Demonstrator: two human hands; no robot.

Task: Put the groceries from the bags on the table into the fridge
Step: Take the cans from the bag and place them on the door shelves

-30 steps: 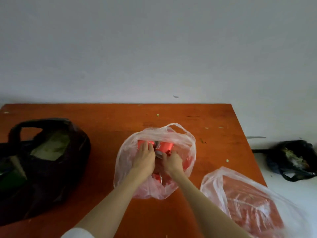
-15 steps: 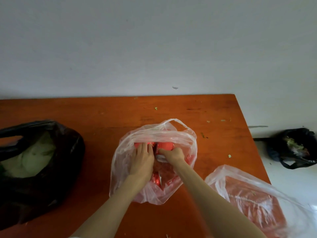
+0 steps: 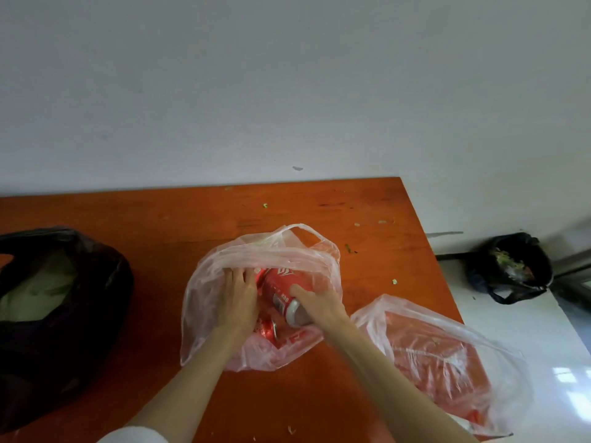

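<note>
Head view shows both hands inside a thin clear plastic bag (image 3: pixel 265 251) in the middle of the orange surface (image 3: pixel 160 212). The right hand (image 3: pixel 319 303) has its grip closed around a red drinks can (image 3: pixel 281 289), fingers wrapped over the can's side while the can lies tilted with its pale end toward the person. The left hand (image 3: pixel 238 295) rests palm down beside it, fingers bent into the bag; whether its grip holds a can or only presses the plastic aside I cannot tell. A second red can (image 3: pixel 267 327) lies lower in the bag, partly under the left wrist.

The can looks rigid and smooth, probably heavy if full and likely to slip if wet, so a wrap around the middle of its wall seems the surest hold. The bag is limp and may cling and lift with the can, so holding it down would help.

How many cans remain is hidden by hands and crumpled film. The black bag (image 3: pixel 64 314) at left is cut off by the edge, its pale green contents unclear. Another clear bag (image 3: pixel 447 356) at right shows only a reddish blur. The fridge is not in view.
</note>
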